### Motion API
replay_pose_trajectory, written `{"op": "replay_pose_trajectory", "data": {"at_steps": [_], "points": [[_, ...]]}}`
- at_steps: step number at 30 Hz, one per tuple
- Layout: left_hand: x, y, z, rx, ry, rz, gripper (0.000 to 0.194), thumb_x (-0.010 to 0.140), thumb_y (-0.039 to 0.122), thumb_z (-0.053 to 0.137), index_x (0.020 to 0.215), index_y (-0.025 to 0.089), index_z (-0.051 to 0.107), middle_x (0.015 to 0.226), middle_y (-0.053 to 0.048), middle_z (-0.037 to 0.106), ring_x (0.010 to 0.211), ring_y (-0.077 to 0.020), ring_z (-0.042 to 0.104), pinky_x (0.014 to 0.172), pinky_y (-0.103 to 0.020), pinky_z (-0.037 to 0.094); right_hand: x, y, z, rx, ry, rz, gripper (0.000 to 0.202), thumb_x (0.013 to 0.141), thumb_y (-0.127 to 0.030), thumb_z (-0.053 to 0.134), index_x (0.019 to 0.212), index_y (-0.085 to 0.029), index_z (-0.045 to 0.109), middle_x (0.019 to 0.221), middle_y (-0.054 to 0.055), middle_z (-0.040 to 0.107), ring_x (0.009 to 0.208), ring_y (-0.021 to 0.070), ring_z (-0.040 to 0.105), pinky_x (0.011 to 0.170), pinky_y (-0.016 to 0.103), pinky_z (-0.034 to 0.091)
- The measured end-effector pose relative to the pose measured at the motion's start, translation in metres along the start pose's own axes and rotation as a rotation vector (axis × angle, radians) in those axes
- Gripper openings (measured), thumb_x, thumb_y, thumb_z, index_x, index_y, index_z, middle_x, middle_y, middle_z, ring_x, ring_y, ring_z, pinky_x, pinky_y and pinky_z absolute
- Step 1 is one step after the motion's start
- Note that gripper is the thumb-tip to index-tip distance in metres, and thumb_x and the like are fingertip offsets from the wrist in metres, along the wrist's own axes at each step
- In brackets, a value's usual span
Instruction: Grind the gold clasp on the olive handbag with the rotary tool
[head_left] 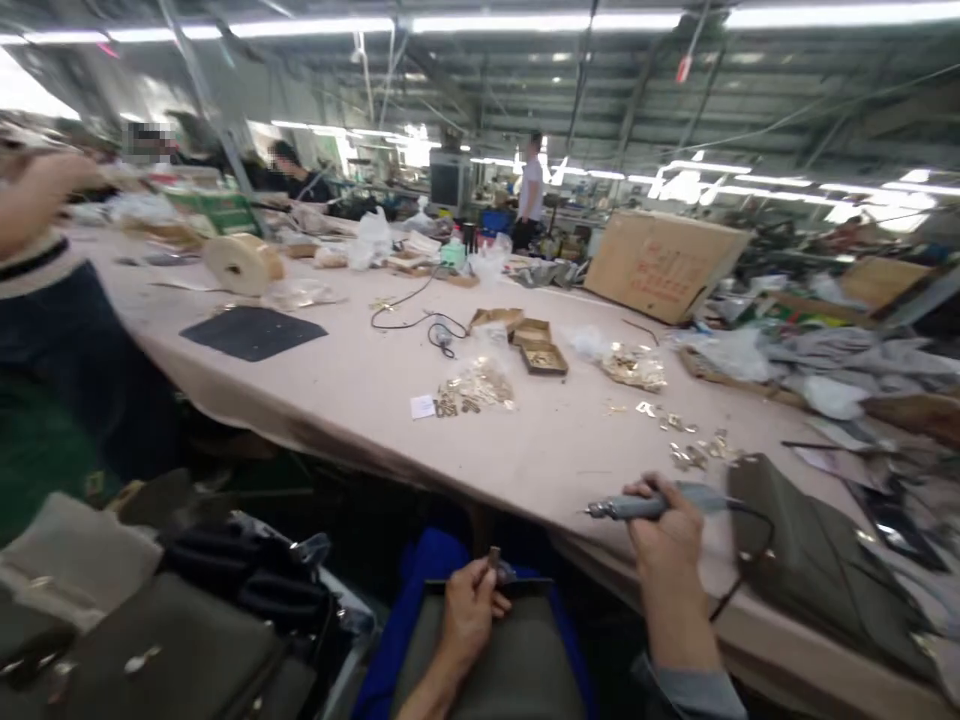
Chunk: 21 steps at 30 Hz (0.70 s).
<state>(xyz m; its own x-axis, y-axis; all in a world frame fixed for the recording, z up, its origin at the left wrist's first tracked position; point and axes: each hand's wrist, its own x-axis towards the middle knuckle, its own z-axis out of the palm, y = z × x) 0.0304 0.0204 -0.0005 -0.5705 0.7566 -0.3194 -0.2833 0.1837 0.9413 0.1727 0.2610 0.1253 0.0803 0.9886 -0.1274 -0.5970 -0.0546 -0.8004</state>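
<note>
My right hand [667, 530] is wrapped round a grey electric screwdriver [626, 507] just above the table's near edge. Its bit points left, and a dark cord trails from the back. Over my lap, my left hand [469, 610] is closed, pinching a small metal piece [493, 558] upright between thumb and fingers. Beneath that hand lies an olive-grey bag [517, 655] with a dark edge, resting on blue cloth [431, 565]. Small metal fittings [694, 455] are scattered on the table beyond my right hand.
An olive bag [817, 560] lies right of my right hand. Several finished-looking bags [180, 640] are piled at lower left. Farther back are bagged hardware [480, 383], small boxes [544, 358], a tape roll [240, 263] and a large carton [664, 262]. Another person's arm [37, 200] shows at left.
</note>
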Motion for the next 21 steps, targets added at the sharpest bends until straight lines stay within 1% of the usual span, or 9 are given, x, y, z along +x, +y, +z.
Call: {"op": "replay_pose_trajectory", "data": {"at_steps": [1, 2, 5, 8, 11, 13, 15, 18, 21], "points": [[0.003, -0.005, -0.002, -0.029, -0.024, -0.008, 0.048, 0.084, 0.056, 0.066, 0.1, 0.012, 0.073, 0.083, -0.012, 0.075, 0.055, -0.0206, 0.068, 0.049, -0.027, 0.053, 0.012, -0.006, -0.007, 0.028, 0.028, 0.017, 0.032, 0.073, -0.022, 0.08, 0.085, -0.017, 0.051, 0.076, -0.004, 0.057, 0.057, 0.0096, 0.054, 0.055, 0.025, 0.054], [0.006, -0.007, -0.006, -0.064, -0.03, -0.017, 0.05, 0.081, 0.059, 0.068, 0.099, 0.012, 0.073, 0.086, -0.013, 0.076, 0.056, -0.021, 0.07, 0.048, -0.027, 0.053, 0.023, -0.006, -0.009, 0.062, 0.049, 0.037, 0.034, 0.069, -0.019, 0.08, 0.084, -0.017, 0.049, 0.076, -0.006, 0.056, 0.056, 0.0088, 0.053, 0.055, 0.025, 0.054], [0.009, -0.007, -0.019, -0.12, -0.028, -0.043, 0.055, 0.073, 0.063, 0.076, 0.09, 0.012, 0.073, 0.083, -0.014, 0.076, 0.053, -0.0204, 0.069, 0.046, -0.024, 0.053, 0.056, 0.009, 0.001, 0.118, 0.096, 0.051, 0.039, 0.064, -0.015, 0.078, 0.086, -0.018, 0.047, 0.077, -0.007, 0.055, 0.055, 0.0074, 0.052, 0.056, 0.024, 0.054], [0.009, -0.005, -0.02, -0.141, -0.013, -0.072, 0.06, 0.067, 0.067, 0.079, 0.087, 0.011, 0.074, 0.081, -0.015, 0.076, 0.05, -0.02, 0.068, 0.043, -0.023, 0.052, 0.084, 0.023, 0.014, 0.144, 0.186, 0.028, 0.041, 0.065, -0.012, 0.076, 0.087, -0.019, 0.042, 0.078, -0.007, 0.056, 0.056, 0.0077, 0.052, 0.054, 0.024, 0.053], [0.008, -0.006, -0.018, -0.161, -0.017, -0.082, 0.065, 0.064, 0.069, 0.081, 0.09, 0.01, 0.074, 0.082, -0.016, 0.075, 0.048, -0.0195, 0.067, 0.04, -0.022, 0.051, 0.106, 0.028, 0.021, 0.165, 0.378, -0.019, 0.043, 0.067, -0.008, 0.075, 0.086, -0.021, 0.038, 0.075, -0.007, 0.056, 0.055, 0.0094, 0.052, 0.048, 0.024, 0.051], [0.01, -0.009, -0.018, -0.163, -0.027, -0.08, 0.066, 0.065, 0.069, 0.081, 0.091, 0.009, 0.074, 0.08, -0.016, 0.075, 0.048, -0.0192, 0.067, 0.041, -0.022, 0.051, 0.117, 0.03, 0.023, 0.167, 0.481, -0.04, 0.043, 0.069, -0.007, 0.074, 0.087, -0.022, 0.038, 0.074, -0.007, 0.056, 0.053, 0.0098, 0.051, 0.045, 0.024, 0.049], [0.011, -0.012, -0.019, -0.165, -0.026, -0.081, 0.067, 0.066, 0.07, 0.08, 0.091, 0.008, 0.073, 0.08, -0.016, 0.075, 0.048, -0.0192, 0.067, 0.041, -0.022, 0.051, 0.127, 0.033, 0.023, 0.167, 0.524, -0.045, 0.042, 0.072, -0.009, 0.074, 0.086, -0.023, 0.037, 0.073, -0.007, 0.055, 0.052, 0.0097, 0.05, 0.043, 0.024, 0.048], [0.014, -0.014, -0.021, -0.167, -0.019, -0.096, 0.07, 0.064, 0.072, 0.081, 0.093, 0.008, 0.073, 0.085, -0.017, 0.075, 0.048, -0.0188, 0.067, 0.041, -0.023, 0.051, 0.14, 0.037, 0.021, 0.164, 0.547, -0.051, 0.042, 0.075, -0.013, 0.074, 0.084, -0.023, 0.034, 0.072, -0.007, 0.054, 0.05, 0.0093, 0.049, 0.041, 0.024, 0.048], [0.016, -0.014, -0.022, -0.164, -0.026, -0.113, 0.073, 0.063, 0.073, 0.081, 0.094, 0.008, 0.073, 0.087, -0.018, 0.075, 0.048, -0.0183, 0.066, 0.041, -0.023, 0.051, 0.148, 0.041, 0.018, 0.163, 0.572, -0.056, 0.039, 0.077, -0.013, 0.072, 0.083, -0.023, 0.035, 0.073, -0.006, 0.054, 0.051, 0.0087, 0.048, 0.041, 0.023, 0.048]]}}
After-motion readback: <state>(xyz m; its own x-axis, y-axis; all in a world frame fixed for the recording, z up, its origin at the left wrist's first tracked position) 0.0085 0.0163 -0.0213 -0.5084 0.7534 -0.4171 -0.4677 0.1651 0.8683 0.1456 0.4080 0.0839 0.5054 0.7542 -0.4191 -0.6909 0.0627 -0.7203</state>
